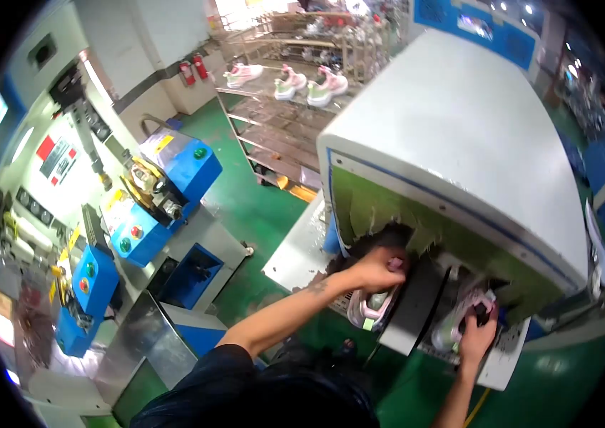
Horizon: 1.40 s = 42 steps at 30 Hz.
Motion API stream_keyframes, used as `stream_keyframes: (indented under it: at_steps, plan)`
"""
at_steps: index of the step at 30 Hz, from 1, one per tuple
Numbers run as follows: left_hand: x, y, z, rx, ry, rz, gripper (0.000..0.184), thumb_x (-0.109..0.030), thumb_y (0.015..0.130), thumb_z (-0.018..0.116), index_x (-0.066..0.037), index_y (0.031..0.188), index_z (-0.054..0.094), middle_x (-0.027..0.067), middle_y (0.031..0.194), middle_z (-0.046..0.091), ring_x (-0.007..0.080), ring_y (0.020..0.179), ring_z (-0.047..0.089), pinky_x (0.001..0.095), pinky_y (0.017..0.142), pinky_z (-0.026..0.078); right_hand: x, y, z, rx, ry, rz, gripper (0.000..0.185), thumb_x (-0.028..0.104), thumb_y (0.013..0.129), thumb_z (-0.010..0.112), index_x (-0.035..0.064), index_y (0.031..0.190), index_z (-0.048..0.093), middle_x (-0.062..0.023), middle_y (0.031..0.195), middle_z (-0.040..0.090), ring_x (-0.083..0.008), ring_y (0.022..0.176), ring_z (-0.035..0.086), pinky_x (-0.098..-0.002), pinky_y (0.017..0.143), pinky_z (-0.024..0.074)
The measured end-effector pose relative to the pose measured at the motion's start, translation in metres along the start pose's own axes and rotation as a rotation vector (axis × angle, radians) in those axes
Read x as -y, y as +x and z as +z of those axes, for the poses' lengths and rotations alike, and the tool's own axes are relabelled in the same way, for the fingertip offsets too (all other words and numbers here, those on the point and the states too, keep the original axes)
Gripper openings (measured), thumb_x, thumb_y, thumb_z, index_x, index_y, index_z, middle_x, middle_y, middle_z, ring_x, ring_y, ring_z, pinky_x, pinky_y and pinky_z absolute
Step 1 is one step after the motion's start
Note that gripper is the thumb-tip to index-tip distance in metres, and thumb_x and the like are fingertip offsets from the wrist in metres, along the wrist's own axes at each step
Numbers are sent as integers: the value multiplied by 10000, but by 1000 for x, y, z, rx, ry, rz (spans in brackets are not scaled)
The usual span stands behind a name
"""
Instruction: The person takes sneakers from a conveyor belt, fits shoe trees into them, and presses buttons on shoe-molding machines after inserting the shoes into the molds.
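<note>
Gripping right hand point(479, 337): thumb and fingers looked bent round the dark collar point(483, 312) of the right-side sneaker point(449, 332), with little gap beyond what that collar filled.
Right-side sneaker: lay just to the left of those fingers, at the front of the hooded machine point(452, 121); its long axis ran slantwise from the collar down and leftward in view. The right hand, touching it, was the nearer.
Left hand point(379, 271): fingers were curled inward above the left-side sneaker point(370, 308); something pink showed at their tips, but whether they had hold of anything could not be told.
Left-side sneaker: sat just below the left hand in view, a rounded end with a pale green tag point(369, 324) toward the person; the rest was hidden, its axis unclear.
Black divider point(417, 296): stood between both sneakers.
Green curtain point(370, 196): hung above, its lower edge torn.
</note>
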<state>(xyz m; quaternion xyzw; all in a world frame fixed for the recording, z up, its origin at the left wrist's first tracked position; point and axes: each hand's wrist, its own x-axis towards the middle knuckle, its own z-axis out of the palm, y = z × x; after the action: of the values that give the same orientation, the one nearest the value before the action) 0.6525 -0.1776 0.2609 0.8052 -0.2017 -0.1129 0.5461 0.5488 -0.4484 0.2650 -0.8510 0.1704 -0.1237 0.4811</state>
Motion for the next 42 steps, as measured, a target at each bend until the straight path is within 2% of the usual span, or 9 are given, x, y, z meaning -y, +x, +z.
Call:
stream_keyframes:
  at_steps: [4,8,11,14,24,32,35,36,42]
  plan:
    - [0,-32,6,-325,103,401,212,-83,728,596,-24,931,575,138,926,586,285,888,577,376,794,460,39,-26,50,-515,337,-456,383,109,911,527,-70,1246,485,-161,1221,543,-260,1120,526,-333,970,402]
    - [0,-154,4,-486,-132,264,291,-65,768,658,-28,1045,578,160,1074,597,321,969,597,375,892,465,134,-107,150,215,593,-798,286,74,812,565,-63,1063,554,-157,1009,596,-244,948,580,-353,837,474]
    - [84,-224,-2,-409,-844,900,228,-68,800,633,-59,1028,633,80,1040,638,270,937,619,317,852,489,207,-193,204,885,674,-1249,214,-11,693,587,-27,901,635,-172,849,657,-281,715,638,-328,676,523]
    - [69,-383,-26,-1122,45,14,224,-140,835,617,-64,1046,615,98,1023,622,250,998,595,343,847,464,217,-288,265,1450,394,-1236,222,1,742,634,24,961,658,-121,873,682,-212,764,660,-301,691,524]
    - [136,-778,182,-2782,406,-1357,227,-103,812,563,-25,1026,572,194,1003,620,375,928,584,442,832,464,194,-621,381,2620,-422,-1549,329,168,873,616,-4,1152,592,-167,1041,671,-281,996,651,-353,850,513]
    - [140,-805,407,-2384,415,-2512,478,-171,831,594,38,1235,448,231,1352,387,411,1292,323,515,1067,273,116,-876,305,2833,284,-2362,406,195,863,611,-39,1180,514,-232,1116,591,-367,1028,584,-409,895,474]
    - [109,-810,394,-2472,164,-2505,457,-174,829,593,12,1228,469,201,1359,411,379,1288,357,523,1070,271,66,-1053,255,2576,261,-2818,531,309,784,694,-49,1143,534,-258,1101,586,-391,1023,582,-436,891,467]
    - [127,-814,403,-2513,123,-2438,448,-168,826,594,3,1224,478,193,1354,422,374,1279,373,518,1068,277,4,-1123,266,2316,998,-2874,609,370,744,723,-54,1138,535,-271,1106,587,-397,1037,575,-434,888,471]
    - [111,-862,374,-2506,134,-2390,435,-141,808,595,-6,1212,508,171,1362,435,362,1273,402,524,1057,282,-39,-1255,184,2025,309,-2928,699,445,694,731,-47,1124,483,-210,1018,653,-323,949,649,-410,819,523]
